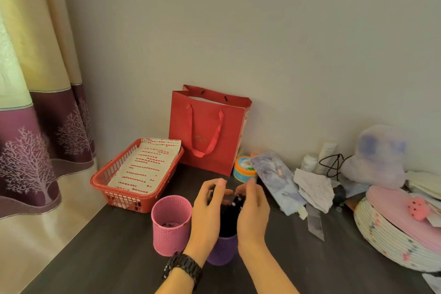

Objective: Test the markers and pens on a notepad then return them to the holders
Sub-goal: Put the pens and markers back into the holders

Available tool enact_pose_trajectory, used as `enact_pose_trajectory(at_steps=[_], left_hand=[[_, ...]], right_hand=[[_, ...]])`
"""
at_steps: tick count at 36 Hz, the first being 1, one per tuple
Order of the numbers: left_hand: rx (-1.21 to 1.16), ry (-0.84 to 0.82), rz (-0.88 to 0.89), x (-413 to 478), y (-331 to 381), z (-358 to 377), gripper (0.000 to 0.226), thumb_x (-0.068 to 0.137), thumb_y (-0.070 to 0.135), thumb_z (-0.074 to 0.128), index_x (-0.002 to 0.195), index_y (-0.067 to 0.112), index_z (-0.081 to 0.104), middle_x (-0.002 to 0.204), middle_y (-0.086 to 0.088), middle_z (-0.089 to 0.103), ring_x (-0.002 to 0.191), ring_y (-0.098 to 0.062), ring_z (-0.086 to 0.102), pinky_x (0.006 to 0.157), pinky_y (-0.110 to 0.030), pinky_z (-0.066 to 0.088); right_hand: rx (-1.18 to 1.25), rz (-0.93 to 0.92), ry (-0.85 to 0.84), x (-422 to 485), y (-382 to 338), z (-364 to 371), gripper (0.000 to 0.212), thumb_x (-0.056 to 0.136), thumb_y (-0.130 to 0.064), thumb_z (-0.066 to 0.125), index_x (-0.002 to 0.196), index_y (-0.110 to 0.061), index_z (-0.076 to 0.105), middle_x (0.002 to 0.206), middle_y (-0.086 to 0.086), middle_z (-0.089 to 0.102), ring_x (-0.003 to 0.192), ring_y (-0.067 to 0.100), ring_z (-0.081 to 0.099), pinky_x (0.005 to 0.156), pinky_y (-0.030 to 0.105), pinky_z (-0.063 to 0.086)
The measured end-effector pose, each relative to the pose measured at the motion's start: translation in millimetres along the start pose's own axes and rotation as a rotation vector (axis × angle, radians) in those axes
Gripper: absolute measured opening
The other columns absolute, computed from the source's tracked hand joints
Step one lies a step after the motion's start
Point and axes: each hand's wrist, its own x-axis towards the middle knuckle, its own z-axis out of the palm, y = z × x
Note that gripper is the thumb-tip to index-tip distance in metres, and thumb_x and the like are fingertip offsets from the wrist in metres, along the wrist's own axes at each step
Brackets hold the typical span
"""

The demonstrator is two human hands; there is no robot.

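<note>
A purple perforated holder (222, 249) stands on the dark desk with a bundle of black pens and markers (230, 212) sticking up out of it. My left hand (208, 207) and my right hand (253, 212) curl round the tops of that bundle from either side. The fingertips are blurred, so the exact pinch is unclear. A pink perforated holder (170, 224) stands just to the left, with only something dark at its bottom. No notepad shows plainly.
A red mesh basket (112, 174) with printed sheets sits at the back left. A red gift bag (207, 131) stands against the wall. At the right lie a round tin (244, 169), crumpled papers (312, 188), a plush toy (379, 157) and a woven basket (386, 243).
</note>
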Motion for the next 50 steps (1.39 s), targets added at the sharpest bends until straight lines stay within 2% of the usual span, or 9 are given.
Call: enact_pose_trajectory(at_steps=[4, 9, 12, 16, 21, 31, 37, 43, 50], left_hand=[[0.152, 0.047, -0.024, 3, -6, 5, 0.032, 0.1, 0.051, 0.041, 0.095, 0.039, 0.07, 0.093, 0.013, 0.074, 0.09, -0.002, 0.07, 0.077, -0.023, 0.053], [0.376, 0.036, -0.052, 4, -5, 6, 0.035, 0.1, 0.052, 0.039, 0.101, 0.04, 0.071, 0.098, 0.019, 0.069, 0.092, 0.015, 0.059, 0.072, -0.012, 0.041], [0.405, -0.056, -0.162, 7, 4, 5, 0.044, 0.097, 0.064, 0.033, 0.104, 0.041, 0.07, 0.098, 0.019, 0.068, 0.09, 0.011, 0.061, 0.073, -0.013, 0.041], [0.234, -0.193, -0.284, 9, 24, -5, 0.07, 0.086, 0.075, 0.027, 0.132, 0.033, 0.06, 0.13, 0.012, 0.061, 0.123, -0.005, 0.053, 0.106, -0.028, 0.035], [0.214, -0.24, -0.225, -1, 52, -28, 0.07, 0.087, 0.074, 0.02, 0.138, 0.038, 0.051, 0.131, 0.018, 0.055, 0.129, -0.002, 0.043, 0.113, -0.036, 0.023], [0.489, -0.06, -0.107, -67, 72, -122, 0.038, 0.082, 0.072, 0.04, 0.112, 0.059, 0.06, 0.116, 0.037, 0.06, 0.111, 0.015, 0.054, 0.094, -0.02, 0.042], [0.953, 0.129, -0.169, -132, 61, -206, 0.027, 0.091, 0.058, 0.054, 0.115, 0.047, 0.056, 0.124, 0.021, 0.058, 0.115, -0.001, 0.054, 0.099, -0.031, 0.044], [1.335, 0.113, -0.468, -179, 57, -243, 0.066, 0.084, 0.077, 0.043, 0.135, 0.036, 0.046, 0.129, 0.005, 0.049, 0.124, -0.019, 0.042, 0.098, -0.037, 0.042], [1.455, 0.078, -0.493, -206, 58, -212, 0.081, 0.077, 0.089, 0.033, 0.135, 0.034, 0.044, 0.127, 0.007, 0.041, 0.125, -0.02, 0.039, 0.094, -0.043, 0.046]], right_hand=[[-0.198, -0.016, -0.065, -2, 8, -2, 0.022, 0.104, -0.03, 0.048, 0.089, -0.03, 0.064, 0.086, -0.009, 0.069, 0.085, 0.007, 0.066, 0.075, 0.028, 0.052], [-0.251, -0.07, -0.2, -10, 15, -8, 0.021, 0.107, -0.036, 0.038, 0.11, -0.041, 0.058, 0.102, -0.02, 0.068, 0.095, -0.01, 0.062, 0.077, 0.016, 0.047], [-0.245, 0.022, -0.298, -8, 11, -14, 0.026, 0.107, -0.043, 0.033, 0.122, -0.045, 0.054, 0.113, -0.024, 0.064, 0.102, -0.011, 0.06, 0.083, 0.014, 0.046], [-0.229, 0.13, -0.335, -3, 3, -25, 0.044, 0.107, -0.045, 0.029, 0.15, -0.037, 0.037, 0.137, -0.025, 0.039, 0.13, -0.004, 0.036, 0.11, 0.024, 0.028], [-0.161, 0.211, -0.299, -8, -2, -46, 0.048, 0.105, -0.05, 0.033, 0.151, -0.035, 0.037, 0.152, -0.012, 0.042, 0.139, 0.011, 0.041, 0.12, 0.042, 0.03], [0.006, 0.408, -0.194, -72, -10, -97, 0.021, 0.099, -0.024, 0.058, 0.118, -0.015, 0.06, 0.113, 0.01, 0.072, 0.1, 0.028, 0.07, 0.085, 0.041, 0.053], [-0.135, 0.504, -0.353, -139, -11, -120, 0.011, 0.096, -0.006, 0.063, 0.106, -0.009, 0.068, 0.088, 0.01, 0.078, 0.079, 0.04, 0.072, 0.066, 0.041, 0.056], [-0.562, 0.523, -0.679, -178, 0, -118, 0.018, 0.091, -0.039, 0.068, 0.101, -0.023, 0.067, 0.08, -0.009, 0.077, 0.066, 0.021, 0.075, 0.06, 0.029, 0.054], [-0.971, 0.299, -0.842, -200, 16, -101, 0.046, 0.079, -0.079, 0.046, 0.093, -0.037, 0.057, 0.066, -0.018, 0.071, 0.06, 0.003, 0.07, 0.071, 0.032, 0.061]])
